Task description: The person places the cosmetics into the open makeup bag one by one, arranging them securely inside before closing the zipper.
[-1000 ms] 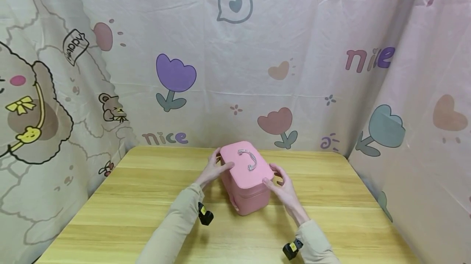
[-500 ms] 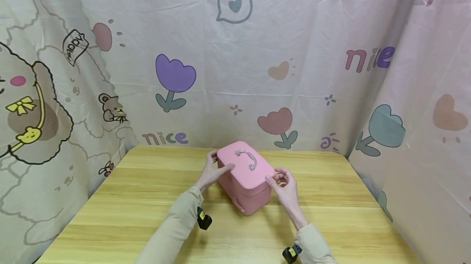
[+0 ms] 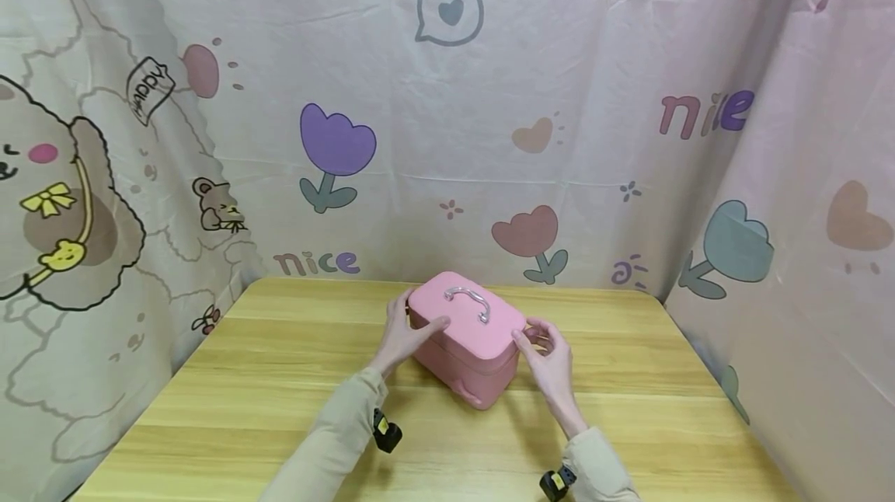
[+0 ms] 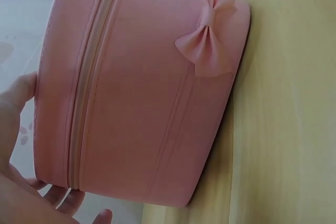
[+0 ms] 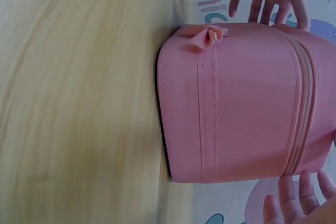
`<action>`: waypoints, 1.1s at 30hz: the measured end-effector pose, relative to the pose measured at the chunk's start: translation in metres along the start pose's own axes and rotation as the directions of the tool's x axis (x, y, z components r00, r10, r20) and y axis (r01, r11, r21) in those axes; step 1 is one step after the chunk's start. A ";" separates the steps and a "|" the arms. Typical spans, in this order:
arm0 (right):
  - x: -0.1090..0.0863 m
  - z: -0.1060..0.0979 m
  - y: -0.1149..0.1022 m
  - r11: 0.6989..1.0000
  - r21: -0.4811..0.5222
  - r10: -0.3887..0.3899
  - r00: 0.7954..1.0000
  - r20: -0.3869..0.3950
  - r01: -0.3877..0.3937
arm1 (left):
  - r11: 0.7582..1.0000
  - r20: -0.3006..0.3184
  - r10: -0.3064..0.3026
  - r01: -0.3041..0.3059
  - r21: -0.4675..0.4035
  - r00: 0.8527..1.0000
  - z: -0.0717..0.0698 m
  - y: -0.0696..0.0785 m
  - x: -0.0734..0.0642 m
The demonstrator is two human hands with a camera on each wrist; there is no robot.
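Note:
A pink cosmetic case (image 3: 464, 327) with a silver handle (image 3: 467, 298) on its lid stands upright and angled on the table. A zipper (image 4: 84, 82) runs round it below the lid and looks closed. A pink bow (image 4: 210, 35) sits low on its front. My left hand (image 3: 402, 335) holds the left end, thumb on the lid and fingers round the corner. At the right end, my right hand (image 3: 548, 362) grips the lid's corner with thumb on top and curled fingers at the side by the zipper. Some fingertips are partly hidden behind the case.
The wooden table (image 3: 280, 378) extends round the case on all sides. Behind it and at both sides hangs a printed curtain (image 3: 433, 137). Black wrist cameras hang below both cuffs, the left camera (image 3: 387, 432) close above the tabletop.
The case has turned counter-clockwise as seen from above, its bow side facing me more. Both hands stay on it and have shifted slightly with its ends.

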State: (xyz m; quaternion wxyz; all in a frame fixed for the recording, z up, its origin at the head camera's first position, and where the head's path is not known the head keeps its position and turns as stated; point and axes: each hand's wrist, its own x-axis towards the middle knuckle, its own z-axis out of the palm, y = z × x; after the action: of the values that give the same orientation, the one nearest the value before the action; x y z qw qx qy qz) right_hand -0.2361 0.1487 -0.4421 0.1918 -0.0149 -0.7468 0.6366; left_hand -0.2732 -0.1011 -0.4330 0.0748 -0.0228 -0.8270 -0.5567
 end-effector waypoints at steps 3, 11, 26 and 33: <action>0.000 -0.001 0.000 1.000 -0.028 -0.003 1.000 0.009 0.003 | 1.000 -0.015 -0.005 0.005 -0.006 1.000 -0.001 0.002 -0.005; 0.001 -0.005 0.000 0.998 -0.065 -0.006 0.999 0.049 0.009 | 1.000 -0.048 0.019 -0.020 -0.024 0.999 -0.003 0.001 -0.016; 0.002 -0.009 -0.007 0.997 -0.077 0.038 0.987 0.159 -0.026 | 0.997 -0.061 0.049 -0.052 -0.054 0.997 -0.009 -0.001 -0.034; 0.010 -0.011 -0.006 0.997 -0.051 0.060 0.975 0.213 -0.051 | 0.997 -0.073 0.041 -0.045 -0.056 0.997 -0.011 -0.002 -0.042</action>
State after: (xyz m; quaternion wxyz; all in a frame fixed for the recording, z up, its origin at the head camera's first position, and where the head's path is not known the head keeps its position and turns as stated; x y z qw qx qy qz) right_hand -0.2409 0.1603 -0.4327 0.0920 0.0285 -0.7766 0.6227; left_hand -0.2310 -0.1098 -0.4372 0.1157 -0.0227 -0.8067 -0.5790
